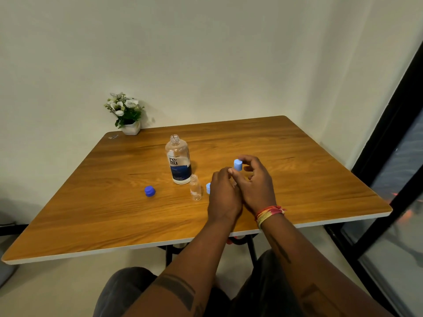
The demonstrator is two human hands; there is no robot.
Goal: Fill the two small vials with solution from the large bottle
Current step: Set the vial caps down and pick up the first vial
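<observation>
The large clear bottle (pixel 179 160) with a blue and white label stands uncapped near the table's middle. Its dark blue cap (pixel 150 191) lies to the left. One small clear vial (pixel 195 188) stands open just in front of the bottle. A light blue cap (pixel 208 188) lies beside it, partly hidden by my left hand (pixel 223 193). My left hand is closed around something I take to be the second vial, which is hidden. My right hand (pixel 256 183) pinches a light blue cap (pixel 238 164) right above my left hand.
A wooden table (pixel 114 213) fills the view, its near edge just past my wrists. A white pot of white flowers (pixel 128 115) stands at the far left corner against the wall. A dark window frame (pixel 389 156) runs along the right.
</observation>
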